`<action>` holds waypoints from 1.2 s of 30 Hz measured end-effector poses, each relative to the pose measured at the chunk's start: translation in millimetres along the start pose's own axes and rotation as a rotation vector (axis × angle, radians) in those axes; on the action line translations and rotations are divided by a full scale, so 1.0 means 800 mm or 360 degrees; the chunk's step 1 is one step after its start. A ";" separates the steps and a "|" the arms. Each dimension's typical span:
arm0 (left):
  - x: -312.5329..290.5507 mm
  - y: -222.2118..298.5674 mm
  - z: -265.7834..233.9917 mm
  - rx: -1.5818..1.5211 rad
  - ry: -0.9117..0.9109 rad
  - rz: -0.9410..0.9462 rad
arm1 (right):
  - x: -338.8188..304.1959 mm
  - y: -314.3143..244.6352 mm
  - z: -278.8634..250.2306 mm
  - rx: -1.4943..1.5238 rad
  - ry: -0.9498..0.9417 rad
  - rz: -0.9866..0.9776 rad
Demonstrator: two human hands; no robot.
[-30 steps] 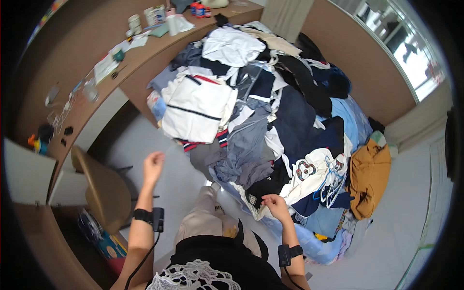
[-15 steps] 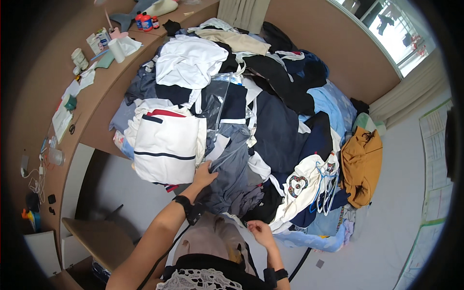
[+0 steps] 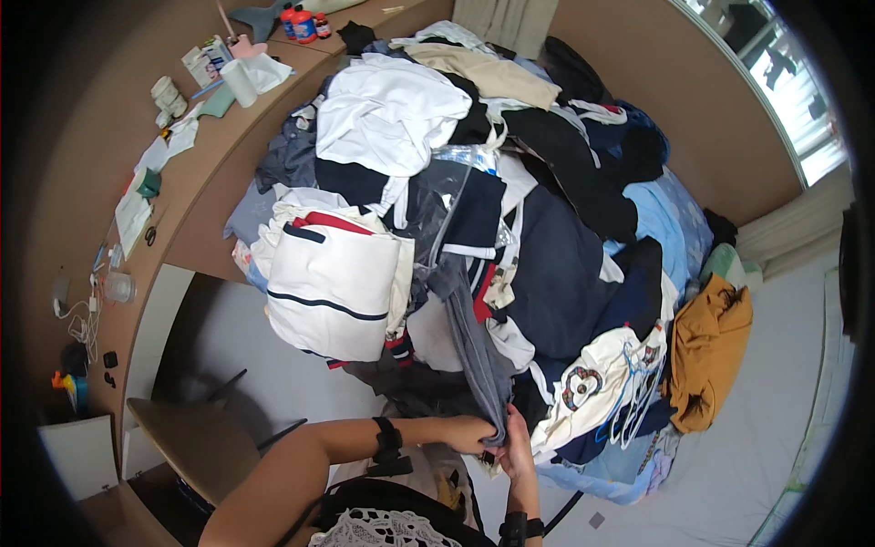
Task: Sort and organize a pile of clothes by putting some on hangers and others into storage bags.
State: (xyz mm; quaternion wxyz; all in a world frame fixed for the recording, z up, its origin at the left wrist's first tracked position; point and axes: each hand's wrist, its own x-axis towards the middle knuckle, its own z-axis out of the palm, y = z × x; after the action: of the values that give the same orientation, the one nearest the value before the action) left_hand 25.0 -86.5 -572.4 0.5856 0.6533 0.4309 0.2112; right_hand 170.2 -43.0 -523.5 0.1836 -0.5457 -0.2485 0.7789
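A grey garment [image 3: 478,351] is stretched in a narrow bunch from the clothes pile toward me. My left hand [image 3: 468,435] is closed on its near end, and my right hand [image 3: 517,444] grips the same end from the other side. The two hands nearly touch. Left of the garment sits a folded white garment with a dark stripe [image 3: 333,284]. Right of my right hand lies a white top with a round patterned patch [image 3: 583,387], with blue and white hangers [image 3: 629,392] on it. Dark grey cloth [image 3: 410,387] lies beyond my left forearm.
The heaped bed stands before me, with a white garment [image 3: 392,109] on top and a mustard garment [image 3: 711,351] at its right edge. A curved desk [image 3: 205,173] with bottles and papers runs along the left. A chair [image 3: 187,447] stands at lower left.
My left hand has moved right and nearer to me, pulling the grey garment into a narrow bunch. My right hand has come up to grip it too. The view has shifted slightly.
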 end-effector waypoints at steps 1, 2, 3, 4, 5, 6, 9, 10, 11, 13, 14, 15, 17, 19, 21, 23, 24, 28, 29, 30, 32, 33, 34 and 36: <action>0.000 -0.002 -0.003 -0.0011 -0.0031 0.0054 | 0.015 0.004 -0.008 -0.0010 -0.0017 -0.0007; 0.000 -0.005 -0.006 -0.0023 -0.0065 0.0109 | 0.037 0.014 -0.025 -0.0418 -0.0102 -0.0190; -0.001 -0.003 -0.020 -0.0019 -0.0048 0.0105 | 0.055 0.016 -0.037 -0.0826 -0.0189 -0.0369; -0.007 0.002 -0.043 -0.0368 -0.0135 0.0055 | 0.063 0.009 -0.039 -0.0836 -0.0217 -0.0366; -0.014 0.003 -0.067 -0.0719 -0.0216 0.0007 | 0.069 0.002 -0.037 -0.0764 -0.0057 -0.0387; -0.016 -0.004 -0.088 -0.0698 -0.0072 0.0004 | 0.075 -0.006 -0.037 -0.0690 0.0107 -0.0406; -0.008 -0.076 -0.136 -0.0388 0.1239 -0.0105 | 0.084 -0.040 -0.041 -0.0368 0.0149 -0.0370; -0.005 -0.072 -0.168 -0.0371 0.1501 -0.0217 | 0.090 -0.044 -0.057 -0.0335 0.0180 -0.0416; -0.007 -0.080 -0.193 -0.0216 0.1820 -0.0296 | 0.092 -0.051 -0.061 -0.0418 0.0114 -0.0443; 0.000 -0.103 -0.232 0.0136 0.2347 -0.0453 | 0.097 -0.059 -0.068 -0.0568 0.0107 -0.0449; 0.002 -0.108 -0.248 0.0332 0.2555 -0.0537 | 0.099 -0.063 -0.069 -0.0706 0.0115 -0.0456; 0.005 -0.112 -0.258 0.0335 0.2568 -0.0541 | 0.099 -0.066 -0.070 -0.0792 0.0123 -0.0471; 0.017 -0.110 -0.277 0.0259 0.2709 -0.0902 | 0.103 -0.069 -0.078 -0.0963 0.0115 -0.0516; 0.024 -0.106 -0.291 0.0380 0.2567 -0.1046 | 0.104 -0.073 -0.082 -0.1269 0.0136 -0.0638; 0.031 -0.098 -0.305 0.0562 0.2359 -0.1273 | 0.108 -0.074 -0.087 -0.1293 0.0215 -0.0572; 0.020 -0.112 -0.328 0.0537 0.2216 -0.1255 | 0.109 -0.078 -0.086 -0.1317 0.0278 -0.0497; 0.013 -0.120 -0.337 0.0513 0.2073 -0.1234 | 0.111 -0.083 -0.084 -0.1478 0.0352 -0.0740; -0.004 -0.118 -0.371 0.0806 0.2026 -0.1144 | 0.121 -0.118 -0.066 -0.1744 0.0519 -0.1174; -0.014 -0.116 -0.378 0.0676 0.2090 -0.0960 | 0.130 -0.124 -0.061 -0.1444 0.0399 -0.1028; -0.026 -0.112 -0.388 0.0447 0.1971 -0.1050 | 0.139 -0.129 -0.054 -0.1141 0.0277 -0.0884; -0.051 -0.096 -0.402 0.0270 0.1967 -0.0824 | 0.158 -0.135 -0.035 -0.1136 0.0185 -0.0887; -0.057 -0.083 -0.409 0.0198 0.2054 -0.0634 | 0.169 -0.137 -0.025 -0.1078 0.0046 -0.0846; -0.067 -0.061 -0.417 -0.0054 0.2017 -0.0513 | 0.177 -0.139 -0.011 -0.1021 -0.0104 -0.0799; -0.087 -0.016 -0.433 -0.0491 0.1901 -0.0265 | 0.180 -0.147 0.038 -0.0772 -0.0233 -0.0613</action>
State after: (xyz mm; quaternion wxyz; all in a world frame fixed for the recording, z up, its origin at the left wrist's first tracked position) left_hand -287.0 58.4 -490.3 0.3456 0.2942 0.6982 0.5537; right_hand 95.0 126.9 -555.4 0.1739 -0.4589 -0.5383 0.6851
